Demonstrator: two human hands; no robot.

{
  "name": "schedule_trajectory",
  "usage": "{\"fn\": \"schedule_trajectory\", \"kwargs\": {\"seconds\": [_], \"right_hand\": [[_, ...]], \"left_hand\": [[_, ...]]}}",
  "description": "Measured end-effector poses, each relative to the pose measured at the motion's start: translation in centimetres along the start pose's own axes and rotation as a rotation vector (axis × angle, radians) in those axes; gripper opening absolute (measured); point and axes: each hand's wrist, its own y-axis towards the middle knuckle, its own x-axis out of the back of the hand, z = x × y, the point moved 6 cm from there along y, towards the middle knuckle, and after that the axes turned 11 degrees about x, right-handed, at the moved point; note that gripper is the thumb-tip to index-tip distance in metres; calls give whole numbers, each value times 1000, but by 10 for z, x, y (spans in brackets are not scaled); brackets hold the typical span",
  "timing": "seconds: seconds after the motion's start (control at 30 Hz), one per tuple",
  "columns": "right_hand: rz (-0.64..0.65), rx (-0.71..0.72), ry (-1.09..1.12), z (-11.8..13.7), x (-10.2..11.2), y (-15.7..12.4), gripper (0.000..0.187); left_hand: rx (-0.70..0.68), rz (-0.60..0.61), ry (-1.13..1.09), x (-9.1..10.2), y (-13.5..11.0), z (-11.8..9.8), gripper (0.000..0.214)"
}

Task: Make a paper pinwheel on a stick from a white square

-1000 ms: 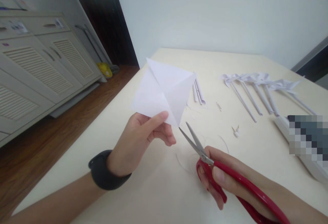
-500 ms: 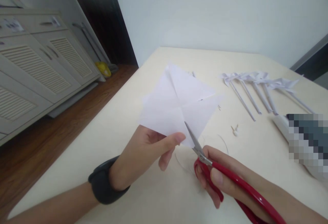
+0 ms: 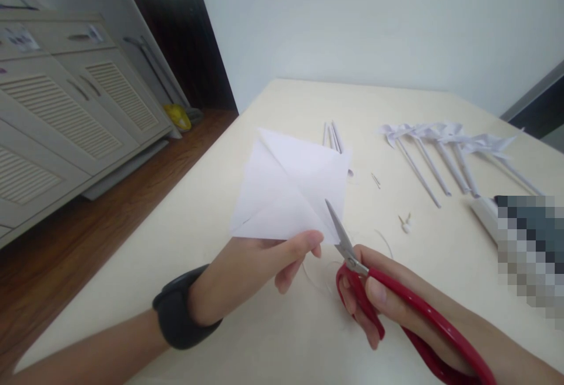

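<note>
My left hand [image 3: 273,255] pinches the lower edge of a white square of paper [image 3: 286,185] between thumb and fingers, and a dark band circles that wrist. Diagonal creases cross the sheet, with a short slit near its lower left corner. Red-handled scissors [image 3: 346,244] are in my right hand [image 3: 388,297], its fingers through and around the handles. The blades lie at the sheet's lower right corner, one of them over the paper's face. Whether the blades have cut in there I cannot tell.
Several white paper pinwheels on sticks [image 3: 436,156] lie at the right. Rolled paper sticks [image 3: 333,137] lie behind the sheet, with thin pins [image 3: 375,180] and small white-headed pins [image 3: 405,223] nearby. A thin wire loop [image 3: 385,241] rests beside my right hand. A blurred-out object [image 3: 484,214] sits far right.
The paper has turned in my left hand and sits lower and further left, uncovering the rolled sticks behind. The scissors have shifted slightly up and right.
</note>
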Motion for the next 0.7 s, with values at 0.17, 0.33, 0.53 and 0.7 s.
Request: {"fn": "schedule_trajectory", "kwargs": {"seconds": [0.17, 0.33, 0.53, 0.7], "right_hand": [[16, -8, -9, 0, 0, -1, 37], [21, 9, 1, 0, -1, -1, 37], [23, -9, 4, 0, -1, -2, 38], [23, -11, -11, 0, 0, -2, 37]], "left_hand": [[7, -50, 6, 2, 1, -1, 51], [-13, -22, 27, 1, 1, -4, 49], [-24, -6, 15, 2, -1, -3, 46], [-12, -2, 20, 1, -1, -4, 43]]}}
